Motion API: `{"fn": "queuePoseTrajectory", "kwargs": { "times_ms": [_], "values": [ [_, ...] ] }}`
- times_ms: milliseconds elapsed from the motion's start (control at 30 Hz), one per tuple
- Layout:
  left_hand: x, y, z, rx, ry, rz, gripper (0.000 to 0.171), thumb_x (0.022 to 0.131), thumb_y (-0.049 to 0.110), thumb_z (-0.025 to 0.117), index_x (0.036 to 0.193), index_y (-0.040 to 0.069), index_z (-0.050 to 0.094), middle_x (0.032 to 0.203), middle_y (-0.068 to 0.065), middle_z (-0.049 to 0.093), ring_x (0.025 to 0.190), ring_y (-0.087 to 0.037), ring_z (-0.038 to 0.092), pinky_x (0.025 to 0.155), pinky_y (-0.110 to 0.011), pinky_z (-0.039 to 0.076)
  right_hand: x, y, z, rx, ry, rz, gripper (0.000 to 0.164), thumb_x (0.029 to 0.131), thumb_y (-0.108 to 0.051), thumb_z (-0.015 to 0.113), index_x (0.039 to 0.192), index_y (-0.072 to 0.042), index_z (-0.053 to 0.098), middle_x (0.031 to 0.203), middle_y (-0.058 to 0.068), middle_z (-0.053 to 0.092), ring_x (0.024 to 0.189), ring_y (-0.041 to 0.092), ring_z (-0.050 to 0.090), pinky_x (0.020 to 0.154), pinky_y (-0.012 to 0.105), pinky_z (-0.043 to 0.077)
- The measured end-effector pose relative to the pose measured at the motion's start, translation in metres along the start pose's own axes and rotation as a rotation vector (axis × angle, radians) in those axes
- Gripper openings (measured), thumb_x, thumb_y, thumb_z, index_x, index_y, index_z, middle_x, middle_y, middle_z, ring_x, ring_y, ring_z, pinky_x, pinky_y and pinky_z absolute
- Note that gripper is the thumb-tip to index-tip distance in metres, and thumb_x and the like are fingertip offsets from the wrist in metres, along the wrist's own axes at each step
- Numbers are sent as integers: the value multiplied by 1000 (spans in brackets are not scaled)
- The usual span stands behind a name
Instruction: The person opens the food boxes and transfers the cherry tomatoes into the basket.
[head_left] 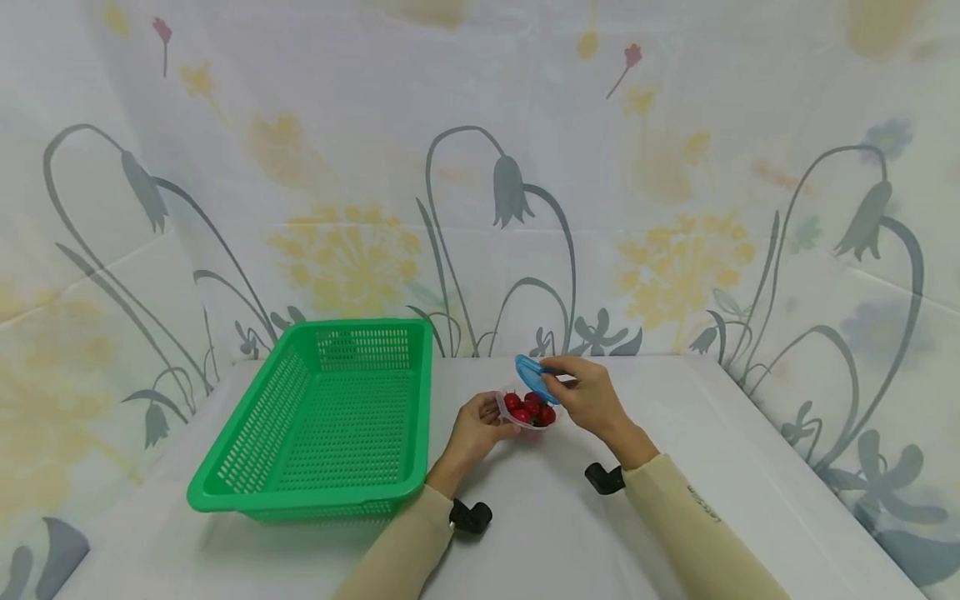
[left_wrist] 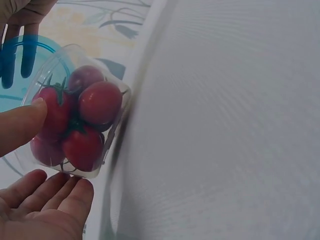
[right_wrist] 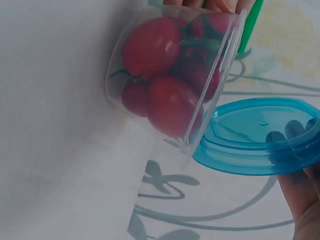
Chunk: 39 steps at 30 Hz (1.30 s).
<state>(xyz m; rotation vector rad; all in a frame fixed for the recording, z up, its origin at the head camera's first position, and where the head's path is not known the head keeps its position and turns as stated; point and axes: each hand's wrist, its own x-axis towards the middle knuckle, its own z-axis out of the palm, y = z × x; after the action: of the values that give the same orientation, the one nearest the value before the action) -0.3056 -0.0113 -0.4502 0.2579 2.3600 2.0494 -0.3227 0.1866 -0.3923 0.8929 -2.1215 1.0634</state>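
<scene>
My left hand [head_left: 474, 432] holds a small clear plastic container [right_wrist: 116, 75] from its left side, with the thumb [left_wrist: 25, 125] across one wall and the fingers at another. Several red cherry tomatoes [left_wrist: 100, 103] with green stems fill the container, which sits on the white table. With my right hand [head_left: 596, 400] I pinch a translucent blue lid [right_wrist: 250, 162] by its edge. The lid stands tilted over the right back part of the container, one edge close to the rim. In the right wrist view, the right fingertips show through the blue plastic.
To the left stands a large green plastic basket [head_left: 427, 417] with slotted walls, close beside my left forearm. The white table [head_left: 540, 533] meets a flower-printed cloth backdrop [head_left: 480, 275] at its far edge. Each wrist wears a black camera mount [head_left: 471, 517].
</scene>
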Motion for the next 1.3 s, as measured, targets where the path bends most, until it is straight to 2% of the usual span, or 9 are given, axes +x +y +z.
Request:
{"fn": "queuePoseTrajectory", "kwargs": {
  "times_ms": [233,433,600,933,1167,1300],
  "values": [
    [-2,2,-1,-27,-24,22,64,81,3,74,136,-5,43,137,-24,48,126,-37,47,101,-43,41,0,1,-3,-9,35,-47,21,79,8,70,99,3,70,95,12,70,80,25,68,62,25,56],
    [-2,4,0,-60,-29,-1,65,81,3,72,137,-4,42,140,-23,45,128,-37,46,100,-43,42,0,4,-3,-27,43,-90,20,78,9,68,97,4,70,92,12,69,78,23,67,61,19,54],
    [-1,2,1,-85,-26,-18,65,81,5,70,139,-4,40,141,-22,44,129,-37,45,99,-44,42,0,2,-4,-29,51,-105,19,78,9,68,97,4,70,92,12,69,79,23,68,61,19,54],
    [-3,1,-1,-127,-39,-5,70,82,3,72,141,-4,36,144,-23,39,130,-38,42,100,-43,41,-3,5,-5,-19,68,-35,21,78,5,72,99,3,71,93,9,70,81,24,68,61,18,54],
    [-1,0,1,-138,-69,10,72,83,2,69,144,-5,32,146,-25,36,132,-39,40,100,-44,40,-6,3,-17,-57,72,37,24,76,3,75,100,0,70,92,9,70,79,22,68,58,32,57],
    [-2,0,-1,-125,-53,-1,72,84,5,69,146,-2,31,146,-23,37,132,-38,40,100,-42,41,-7,2,-19,-59,17,101,31,77,0,75,108,1,67,94,10,70,80,21,68,60,35,57]
  ]
}}
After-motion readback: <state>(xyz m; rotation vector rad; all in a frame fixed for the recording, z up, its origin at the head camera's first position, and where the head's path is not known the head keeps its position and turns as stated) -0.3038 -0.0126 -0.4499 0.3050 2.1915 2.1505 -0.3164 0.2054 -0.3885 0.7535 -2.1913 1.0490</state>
